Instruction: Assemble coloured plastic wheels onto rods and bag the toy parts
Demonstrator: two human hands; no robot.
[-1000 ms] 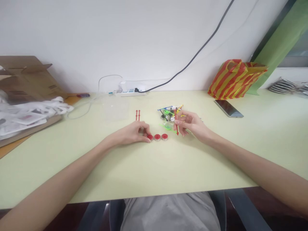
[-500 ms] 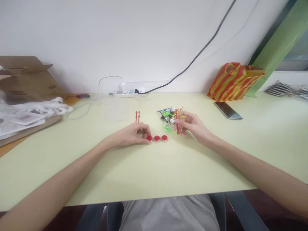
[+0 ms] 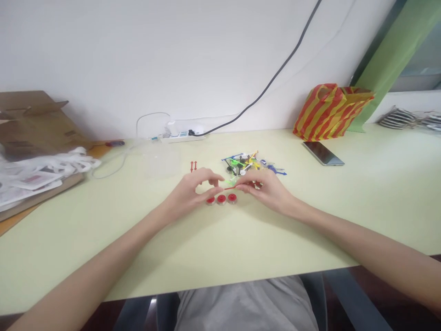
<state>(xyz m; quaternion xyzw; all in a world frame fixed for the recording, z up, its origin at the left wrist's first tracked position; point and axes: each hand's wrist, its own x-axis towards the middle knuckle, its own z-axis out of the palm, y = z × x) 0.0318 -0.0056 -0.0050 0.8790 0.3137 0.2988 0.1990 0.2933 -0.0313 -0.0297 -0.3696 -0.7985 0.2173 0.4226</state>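
My right hand pinches a thin red plastic stick, held level above the table. More red shows among that hand's curled fingers, its shape partly hidden. Close to the stick's left tip is my left hand, its thumb and index finger apart; whether the thumb touches the tip is hard to tell. Below the hands stand three round clear pieces with red tops in a row, the leftmost partly behind my left thumb. Two red arrow-tipped sticks lie side by side beyond my left hand.
A pile of coloured plastic parts lies just beyond my hands. A phone and a striped bag are at the right. A power strip sits by the wall, with a cardboard box and white packaging at left.
My left hand has let go of the leftmost red-topped piece and lifted. My right hand has moved left from the pile, turning the red stick from upright to level.
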